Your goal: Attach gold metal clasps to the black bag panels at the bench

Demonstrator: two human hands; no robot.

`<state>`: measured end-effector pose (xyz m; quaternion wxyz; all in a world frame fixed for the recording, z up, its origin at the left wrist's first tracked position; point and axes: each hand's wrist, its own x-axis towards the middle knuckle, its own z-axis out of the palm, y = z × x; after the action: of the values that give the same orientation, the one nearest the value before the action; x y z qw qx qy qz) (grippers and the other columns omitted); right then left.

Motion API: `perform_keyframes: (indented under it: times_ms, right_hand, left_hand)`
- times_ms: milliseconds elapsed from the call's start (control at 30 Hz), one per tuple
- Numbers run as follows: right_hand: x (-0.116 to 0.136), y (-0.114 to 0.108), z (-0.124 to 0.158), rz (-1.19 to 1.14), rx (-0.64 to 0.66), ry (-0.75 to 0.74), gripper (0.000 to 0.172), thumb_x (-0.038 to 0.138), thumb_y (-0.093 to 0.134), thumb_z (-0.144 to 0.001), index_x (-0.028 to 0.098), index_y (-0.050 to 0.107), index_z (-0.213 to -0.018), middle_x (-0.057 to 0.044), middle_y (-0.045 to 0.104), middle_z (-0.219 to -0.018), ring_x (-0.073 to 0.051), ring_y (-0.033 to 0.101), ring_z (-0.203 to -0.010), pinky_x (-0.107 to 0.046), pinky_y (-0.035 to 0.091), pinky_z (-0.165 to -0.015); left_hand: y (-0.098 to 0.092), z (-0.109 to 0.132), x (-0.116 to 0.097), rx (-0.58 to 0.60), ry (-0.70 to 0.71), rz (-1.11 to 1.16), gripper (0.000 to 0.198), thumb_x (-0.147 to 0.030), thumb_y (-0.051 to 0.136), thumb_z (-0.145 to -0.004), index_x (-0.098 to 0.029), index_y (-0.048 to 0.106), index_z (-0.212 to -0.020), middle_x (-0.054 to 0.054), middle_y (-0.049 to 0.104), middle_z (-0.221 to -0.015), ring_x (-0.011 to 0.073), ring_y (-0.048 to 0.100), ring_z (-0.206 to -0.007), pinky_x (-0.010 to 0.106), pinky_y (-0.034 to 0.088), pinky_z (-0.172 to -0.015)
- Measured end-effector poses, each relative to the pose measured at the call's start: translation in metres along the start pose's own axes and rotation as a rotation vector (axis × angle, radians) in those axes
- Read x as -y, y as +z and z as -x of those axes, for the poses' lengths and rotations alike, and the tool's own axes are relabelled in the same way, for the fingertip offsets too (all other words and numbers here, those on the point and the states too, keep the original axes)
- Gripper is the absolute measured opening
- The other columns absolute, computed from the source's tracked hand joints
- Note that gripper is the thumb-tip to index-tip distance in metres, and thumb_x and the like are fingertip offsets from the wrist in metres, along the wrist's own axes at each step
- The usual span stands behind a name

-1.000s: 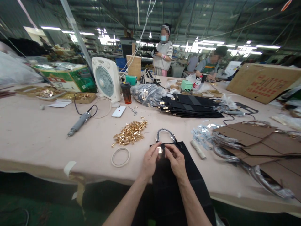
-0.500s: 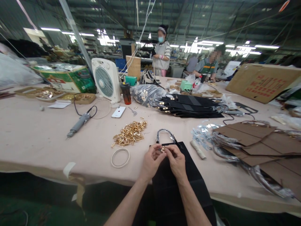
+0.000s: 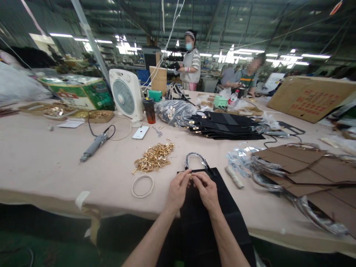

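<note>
Over the top part of a black bag panel (image 3: 222, 207), my left hand (image 3: 178, 189) and my right hand (image 3: 206, 189) meet fingertip to fingertip. Both pinch a small gold metal fitting (image 3: 190, 175), partly hidden by the fingers. The panel hangs over the table's front edge toward me. Its plastic-wrapped handle (image 3: 194, 155) arches up beyond my hands. Left of the panel lies a heap of gold fittings (image 3: 154, 157), with a roll of tape (image 3: 142, 186) in front of it.
A grey electric screwdriver (image 3: 94, 147), a phone (image 3: 140, 132) and a white fan (image 3: 125, 94) occupy the left side. Black bag panels (image 3: 225, 126) are stacked behind. Brown panels (image 3: 311, 170) with wrapped handles fill the right. Two people work across the table.
My fingertips have shifted slightly left, still pinching the gold fitting, and the right fingers have turned a little. Across the table, the standing person's hands have moved.
</note>
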<state>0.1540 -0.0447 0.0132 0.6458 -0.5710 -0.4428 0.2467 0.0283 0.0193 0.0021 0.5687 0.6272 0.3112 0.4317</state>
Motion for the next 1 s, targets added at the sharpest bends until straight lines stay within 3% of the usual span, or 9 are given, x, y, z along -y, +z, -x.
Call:
perform_keyframes:
  times_ms: [200, 367, 600, 800, 1000]
  right_hand:
    - [-0.001, 0.001, 0.000, -0.009, -0.028, 0.008, 0.019, 0.039, 0.072, -0.091, 0.026, 0.081, -0.101, -0.006, 0.072, -0.099, -0.017, 0.062, -0.071, -0.032, 0.052, -0.065]
    - [0.000, 0.002, 0.001, 0.005, -0.079, -0.027, 0.015, 0.037, 0.075, -0.090, 0.025, 0.081, -0.095, -0.006, 0.072, -0.098, -0.020, 0.065, -0.082, -0.032, 0.053, -0.072]
    - [0.002, 0.002, 0.003, 0.072, -0.075, -0.111, 0.009, 0.033, 0.073, -0.092, 0.025, 0.077, -0.093, -0.006, 0.070, -0.097, -0.023, 0.065, -0.092, -0.034, 0.051, -0.082]
    - [0.001, 0.002, 0.003, 0.143, -0.047, -0.191, 0.008, 0.030, 0.067, -0.095, 0.024, 0.071, -0.090, -0.004, 0.066, -0.091, -0.021, 0.062, -0.087, -0.033, 0.049, -0.079]
    - [-0.001, -0.001, 0.004, 0.193, -0.015, -0.260, 0.009, 0.027, 0.065, -0.097, 0.022, 0.066, -0.090, -0.004, 0.063, -0.092, -0.019, 0.061, -0.088, -0.033, 0.050, -0.080]
  left_hand:
    - [0.001, -0.001, 0.004, -0.025, -0.040, 0.018, 0.042, -0.049, 0.061, -0.099, -0.020, 0.072, -0.127, 0.007, 0.075, -0.108, 0.0134, 0.064, -0.076, 0.025, 0.056, -0.069]
    - [0.002, -0.001, 0.003, -0.072, -0.063, 0.091, 0.042, -0.049, 0.069, -0.093, -0.018, 0.074, -0.122, 0.008, 0.077, -0.107, 0.0168, 0.069, -0.083, 0.027, 0.057, -0.073]
    - [0.000, 0.002, -0.005, -0.042, 0.110, 0.068, 0.028, -0.041, 0.070, -0.095, -0.022, 0.078, -0.114, 0.009, 0.075, -0.113, 0.0215, 0.070, -0.104, 0.033, 0.057, -0.095]
    - [-0.002, 0.005, -0.004, -0.055, 0.076, 0.036, 0.031, -0.040, 0.067, -0.097, -0.022, 0.076, -0.119, 0.008, 0.075, -0.114, 0.0203, 0.070, -0.101, 0.032, 0.057, -0.093]
    - [-0.002, 0.005, -0.005, -0.036, 0.064, 0.043, 0.032, -0.042, 0.067, -0.096, -0.019, 0.076, -0.116, 0.006, 0.074, -0.101, 0.0156, 0.068, -0.080, 0.027, 0.057, -0.077]
